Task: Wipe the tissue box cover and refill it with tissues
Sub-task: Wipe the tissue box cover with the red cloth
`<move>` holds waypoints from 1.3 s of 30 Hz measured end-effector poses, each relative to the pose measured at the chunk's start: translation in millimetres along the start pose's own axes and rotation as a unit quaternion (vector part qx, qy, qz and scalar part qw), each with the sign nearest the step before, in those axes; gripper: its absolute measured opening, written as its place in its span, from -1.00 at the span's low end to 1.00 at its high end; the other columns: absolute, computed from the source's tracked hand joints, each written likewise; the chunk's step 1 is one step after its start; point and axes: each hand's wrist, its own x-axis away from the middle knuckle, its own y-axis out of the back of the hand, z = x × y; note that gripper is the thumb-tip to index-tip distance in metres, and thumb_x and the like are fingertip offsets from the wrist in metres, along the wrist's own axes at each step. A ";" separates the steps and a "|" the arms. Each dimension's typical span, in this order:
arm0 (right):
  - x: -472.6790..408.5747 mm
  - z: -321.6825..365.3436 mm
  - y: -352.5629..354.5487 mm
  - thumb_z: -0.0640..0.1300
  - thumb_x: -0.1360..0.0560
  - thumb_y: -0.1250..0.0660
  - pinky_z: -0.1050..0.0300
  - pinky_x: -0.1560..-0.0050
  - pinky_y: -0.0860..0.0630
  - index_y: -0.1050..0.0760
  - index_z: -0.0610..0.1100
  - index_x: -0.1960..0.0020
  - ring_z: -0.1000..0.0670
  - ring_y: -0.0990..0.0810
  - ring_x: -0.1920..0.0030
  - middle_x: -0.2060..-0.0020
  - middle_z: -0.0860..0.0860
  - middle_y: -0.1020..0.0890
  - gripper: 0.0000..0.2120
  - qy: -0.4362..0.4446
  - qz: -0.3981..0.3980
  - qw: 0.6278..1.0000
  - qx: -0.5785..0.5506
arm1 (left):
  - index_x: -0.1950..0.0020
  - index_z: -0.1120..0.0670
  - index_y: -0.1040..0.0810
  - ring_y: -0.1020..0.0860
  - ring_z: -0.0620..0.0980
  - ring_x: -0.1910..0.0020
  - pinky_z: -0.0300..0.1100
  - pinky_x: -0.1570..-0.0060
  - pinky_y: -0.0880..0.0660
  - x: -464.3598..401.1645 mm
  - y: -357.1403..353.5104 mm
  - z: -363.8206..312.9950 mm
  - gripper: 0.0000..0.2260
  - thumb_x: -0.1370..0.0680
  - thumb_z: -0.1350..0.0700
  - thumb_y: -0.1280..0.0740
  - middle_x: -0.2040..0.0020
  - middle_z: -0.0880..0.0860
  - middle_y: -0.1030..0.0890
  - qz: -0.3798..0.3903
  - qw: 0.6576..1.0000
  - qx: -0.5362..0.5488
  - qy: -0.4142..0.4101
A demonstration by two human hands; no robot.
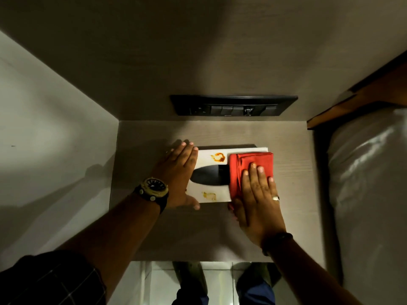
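1. While I stand at this pale wood-grain shelf (154, 137), set in a dim nook with a plain wall behind and on my left, a bed (365, 172) lies just beside it on my right. A dark switch plate (233, 105) sits on the back wall just above the shelf.
2. Lying flat near the middle of the shelf, the white cover (207, 156) has its dark oval slot (208, 175) facing up; I see no tissues in the slot. I judge it a light, stiff, smooth shell that would skid under a sideways rub, so it wants pinning at one end and holding by its long edges, not by the slot rim.
3. Spread flat over the cover's left end, my left hand (178, 172) has fingers reaching to the far edge and thumb at the near edge. It is open, pressing down and not gripping.
4. Laid flat with fingers straight, my right hand (257, 194) presses the cloth down with nothing clenched.
5. Folded in a thick pad, the red cloth (253, 159) covers the right end. It looks soft and should drag well under a flat palm.
6. Two orange-brown stains are left: one (218, 156) near the far edge, just left of the cloth, and one (209, 195) near the near edge. Wiping, I judge, has barely begun.
7. On my left wrist sits a watch (154, 187).
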 end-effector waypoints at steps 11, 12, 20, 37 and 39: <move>-41.9 22.0 -5.8 0.11 -0.62 0.09 -0.20 -0.51 0.09 -0.04 -0.26 -0.54 -0.23 0.01 -0.54 -0.53 -0.24 -0.08 -0.38 -0.086 -0.008 0.995 0.050 | -0.52 0.10 0.30 0.29 0.05 -0.49 -0.02 -0.41 0.23 -3.8 -7.1 1.9 0.30 -0.13 -0.49 -0.39 -0.57 0.11 0.24 -0.005 1.000 0.002 -0.004; -31.5 17.4 -6.2 0.12 -0.62 0.08 -0.20 -0.50 0.05 -0.09 -0.26 -0.53 -0.22 -0.02 -0.53 -0.52 -0.23 -0.11 -0.38 -0.048 -0.001 0.998 0.052 | -0.52 0.10 0.31 0.30 0.05 -0.49 -0.02 -0.42 0.24 -2.9 -6.6 2.8 0.30 -0.13 -0.50 -0.38 -0.56 0.11 0.25 -0.003 1.000 -0.002 -0.006; -45.8 -5.5 7.3 0.18 -0.58 0.12 -0.24 -0.51 0.07 0.05 -0.31 -0.54 -0.29 0.06 -0.53 -0.52 -0.30 0.00 -0.28 -0.183 -0.035 0.982 0.017 | -0.53 0.16 0.26 0.21 0.16 -0.54 -0.02 -0.41 0.28 -2.2 -0.6 -3.1 0.28 -0.16 -0.49 -0.37 -0.57 0.16 0.20 -0.024 0.999 -0.019 -0.007; -56.9 6.9 7.1 0.18 -0.58 0.18 -0.19 -0.52 0.14 0.06 -0.21 -0.56 -0.22 0.09 -0.55 -0.55 -0.21 0.02 -0.33 -0.130 -0.008 0.990 0.062 | -0.53 0.15 0.28 0.22 0.14 -0.54 -0.03 -0.39 0.27 0.3 -2.0 0.6 0.27 -0.18 -0.49 -0.35 -0.57 0.15 0.23 -0.029 0.999 -0.015 -0.015; -69.1 17.5 7.1 0.18 -0.59 0.20 -0.19 -0.52 0.19 0.09 -0.21 -0.56 -0.22 0.13 -0.55 -0.55 -0.22 0.05 -0.33 -0.149 -0.012 0.987 0.064 | -0.53 0.16 0.26 0.20 0.13 -0.54 -0.05 -0.38 0.29 -0.5 -2.7 1.1 0.27 -0.17 -0.50 -0.34 -0.57 0.17 0.21 -0.032 0.999 -0.019 -0.022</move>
